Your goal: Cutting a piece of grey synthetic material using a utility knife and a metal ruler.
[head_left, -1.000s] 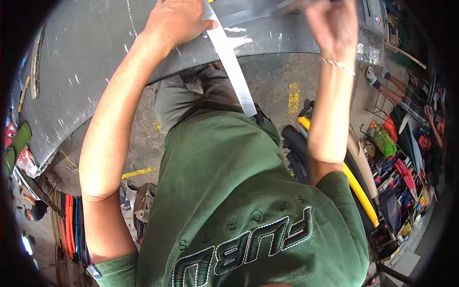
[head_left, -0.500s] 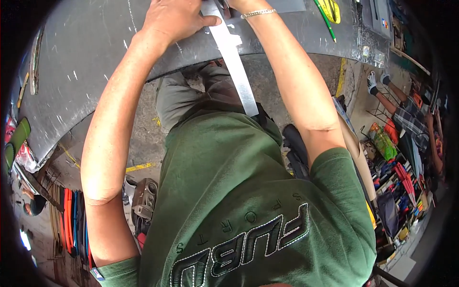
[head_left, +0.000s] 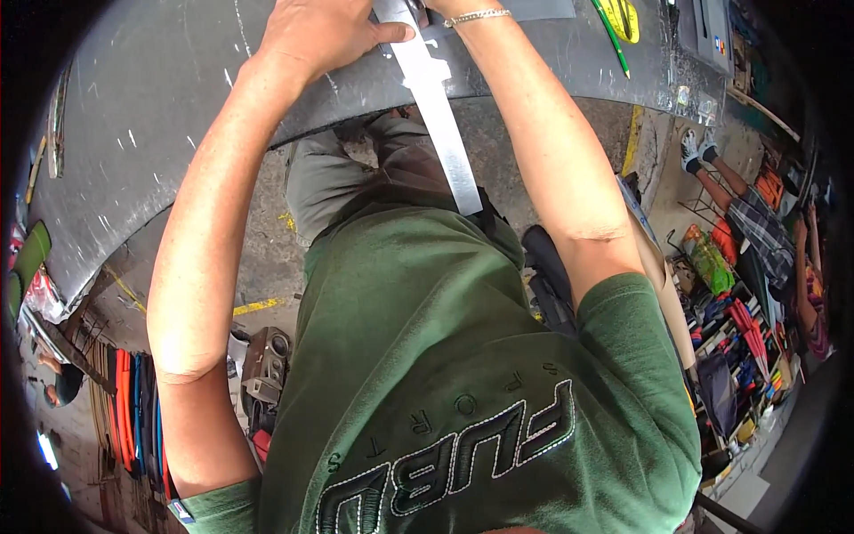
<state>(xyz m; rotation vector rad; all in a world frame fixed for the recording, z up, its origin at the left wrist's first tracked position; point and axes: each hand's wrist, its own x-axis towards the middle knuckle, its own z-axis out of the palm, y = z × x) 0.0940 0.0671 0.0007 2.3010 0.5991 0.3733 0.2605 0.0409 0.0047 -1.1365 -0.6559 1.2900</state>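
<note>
A flat, silvery metal strip point(head_left: 442, 133) runs from the top of the view, over the dark table's near edge, toward my waist. A short crosspiece point(head_left: 429, 74) juts out on both sides of it. My left hand point(head_left: 327, 31) is at the strip's left edge with the thumb pressed on its face. The upper frame edge cuts off its other fingers. Only the wrist and a little of my right hand point(head_left: 445, 5) show at the top, right of the strip. Its fingers are hidden. Between the hands sits a small dark piece, too cropped to name.
The scratched dark tabletop point(head_left: 178, 89) has a curved near edge. A green pencil point(head_left: 614, 40) and a yellow object point(head_left: 623, 18) lie at the right. A long thin piece point(head_left: 58, 125) lies far left. Another person's legs point(head_left: 721, 173) show at right, near cluttered shelves point(head_left: 738, 356).
Hardly anything differs. My forearms and the strip shift slightly in the picture, and the left thumb still presses on the strip.
</note>
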